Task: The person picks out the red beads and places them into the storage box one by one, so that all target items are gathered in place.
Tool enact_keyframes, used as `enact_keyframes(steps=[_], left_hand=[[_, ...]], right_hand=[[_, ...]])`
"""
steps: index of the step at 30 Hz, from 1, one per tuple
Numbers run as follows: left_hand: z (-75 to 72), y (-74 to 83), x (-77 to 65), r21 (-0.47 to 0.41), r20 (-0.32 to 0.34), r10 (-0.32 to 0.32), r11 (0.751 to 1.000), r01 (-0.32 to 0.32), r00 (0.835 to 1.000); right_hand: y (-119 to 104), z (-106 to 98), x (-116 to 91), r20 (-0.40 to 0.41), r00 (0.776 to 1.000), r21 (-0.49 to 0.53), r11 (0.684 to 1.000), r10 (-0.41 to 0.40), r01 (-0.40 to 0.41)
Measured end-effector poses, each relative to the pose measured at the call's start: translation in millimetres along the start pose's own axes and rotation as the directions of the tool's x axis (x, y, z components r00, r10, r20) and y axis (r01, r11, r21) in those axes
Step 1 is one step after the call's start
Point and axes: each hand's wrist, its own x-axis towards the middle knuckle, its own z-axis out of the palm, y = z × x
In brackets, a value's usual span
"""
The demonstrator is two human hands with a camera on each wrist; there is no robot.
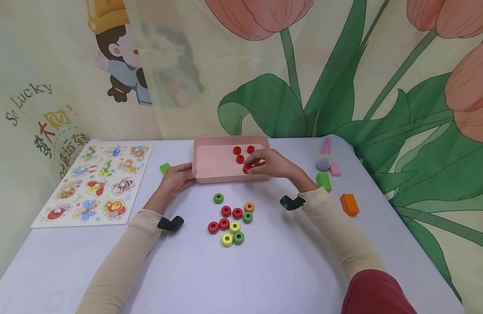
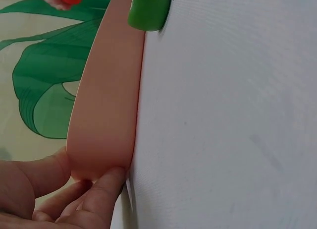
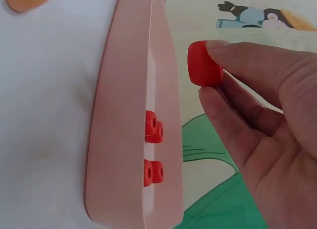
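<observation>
My right hand [image 1: 273,163] is over the right part of a pink tray [image 1: 214,178]. Thumb and fingertips pinch a red bead [image 3: 202,65], held above the tray in the right wrist view. Several other red beads [image 1: 237,150] lie inside the tray. At the tray's left end, my left hand [image 1: 176,178] grips the near corner, with the thumb at the rim and fingers low against the outer wall. On the table in front of the tray are loose red beads [image 1: 213,227], green beads [image 1: 238,237], yellow beads [image 1: 227,240] and one orange bead [image 1: 249,207].
A white board with insect pictures [image 1: 96,187] lies at the left. A green block [image 1: 164,168] is behind my left hand. To the right are a toy microphone [image 1: 324,162], a pink block [image 1: 335,168], another green block [image 1: 323,181] and an orange block [image 1: 349,204]. A printed curtain hangs behind the table.
</observation>
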Motion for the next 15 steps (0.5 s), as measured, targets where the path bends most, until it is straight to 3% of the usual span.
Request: enact_keyframes(steps=[7, 15], left_hand=[[0.4, -2.9, -1.7, -0.004, 0.005, 0.017, 1.0, -0.017, 1.0], [-1.3, -0.3, -2.9, 0.007, -0.001, 0.009, 1.0, -0.009, 1.0]], right_hand=[[14.6, 9.2, 33.4, 0.02, 0.998, -0.025, 0.998, 0.053, -0.053], [22.4, 17.7, 54.4, 0.04, 0.991, -0.054, 0.99, 0.13, -0.128]])
